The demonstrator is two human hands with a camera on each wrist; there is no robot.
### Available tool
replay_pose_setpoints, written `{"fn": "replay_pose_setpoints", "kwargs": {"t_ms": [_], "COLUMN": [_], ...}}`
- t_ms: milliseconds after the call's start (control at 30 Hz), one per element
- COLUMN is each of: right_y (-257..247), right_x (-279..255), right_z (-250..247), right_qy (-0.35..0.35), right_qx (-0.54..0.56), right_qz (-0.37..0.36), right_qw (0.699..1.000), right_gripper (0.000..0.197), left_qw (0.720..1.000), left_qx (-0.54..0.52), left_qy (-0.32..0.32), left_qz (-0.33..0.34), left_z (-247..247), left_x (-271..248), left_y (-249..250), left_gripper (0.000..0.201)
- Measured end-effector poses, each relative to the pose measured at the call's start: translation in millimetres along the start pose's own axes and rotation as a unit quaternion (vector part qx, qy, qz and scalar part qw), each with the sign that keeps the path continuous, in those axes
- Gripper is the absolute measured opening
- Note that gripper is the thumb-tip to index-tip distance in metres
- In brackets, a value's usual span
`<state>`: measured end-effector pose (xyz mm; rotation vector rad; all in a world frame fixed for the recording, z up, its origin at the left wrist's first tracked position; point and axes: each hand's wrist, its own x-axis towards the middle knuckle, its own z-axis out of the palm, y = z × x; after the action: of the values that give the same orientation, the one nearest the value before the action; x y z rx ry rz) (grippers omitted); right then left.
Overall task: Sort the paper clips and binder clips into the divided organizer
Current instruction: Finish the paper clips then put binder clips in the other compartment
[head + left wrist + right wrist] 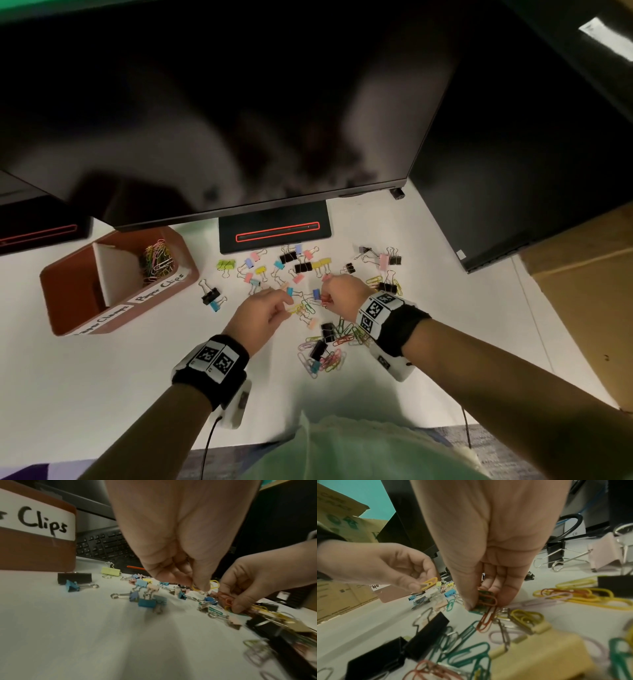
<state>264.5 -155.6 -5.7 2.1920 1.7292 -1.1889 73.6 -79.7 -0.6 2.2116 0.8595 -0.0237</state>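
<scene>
paper clips: left hand (388, 566) pinches a yellow clip (429, 583); right hand (488, 555) grips red clips (488, 601), possibly several.

The organizer (116, 284) has its left label too blurred to read; the monitor (239, 102) hides the far desk; near clips (257, 654) smear.

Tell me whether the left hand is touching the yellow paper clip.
Touching. The right wrist view shows the left hand pinching the yellow paper clip between thumb and fingertips, lifted off the desk.
</scene>
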Motion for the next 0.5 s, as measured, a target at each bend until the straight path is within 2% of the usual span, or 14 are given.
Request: {"fn": "replay_pose_setpoints", "kwargs": {"t_ms": [100, 200, 400, 500], "right_y": [2.5, 4.5, 7.0, 4.9], "right_x": [-3.3, -6.2, -11.5, -14.0], "right_z": [-0.1, 3.2, 3.0, 0.6], "right_qy": [0.008, 0.025, 0.023, 0.006], "right_qx": [-0.012, -0.042, -0.046, -0.067], "right_qz": [-0.036, -0.041, -0.030, -0.037], "right_qw": [0.999, 0.998, 0.998, 0.997], "right_gripper": [0.027, 0.027, 0.030, 0.023], "left_qw": [0.997, 0.994, 0.995, 0.994], "left_qx": [-0.002, 0.010, 0.061, 0.080], "left_qy": [-0.068, -0.112, -0.082, -0.072], "left_qz": [0.026, 0.014, 0.003, -0.011], "left_z": [7.2, 24.8, 46.7, 46.2], "left_x": [-15.2, -25.4, -22.3, -15.5], "left_y": [5.4, 8.7, 14.2, 18.2], "left_gripper": [0.022, 0.026, 0.016, 0.012]}}
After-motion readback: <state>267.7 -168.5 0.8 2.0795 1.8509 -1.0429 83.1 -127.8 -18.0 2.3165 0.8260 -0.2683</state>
